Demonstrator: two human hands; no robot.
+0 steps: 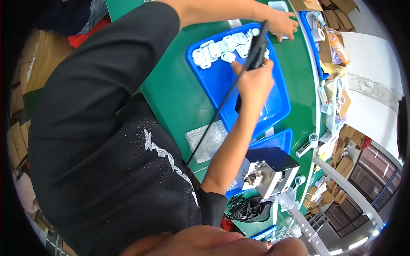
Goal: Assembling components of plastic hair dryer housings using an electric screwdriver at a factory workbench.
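My right hand (255,83) is wrapped round a black corded hand tool (257,53), possibly an electric screwdriver, over a blue tray (245,91). Its cable (218,113) sags back toward my shirt. In the tray's far-left end lie several white plastic pieces (220,48) with holes, loosely heaped. Beyond that end, my left hand (282,23) is bent over a pale grey plastic part (278,6) on the green table (171,81). Its fingers curl over the part, covering most of it.
A black-and-white machine (271,170) stands right of the tray, by a second blue tray (277,141). A bubble-wrap sheet (207,138) lies nearer me. White long-handled parts (306,145) and an orange bottle (337,47) are along the far edge. Black cables (247,209) bundle beyond the machine.
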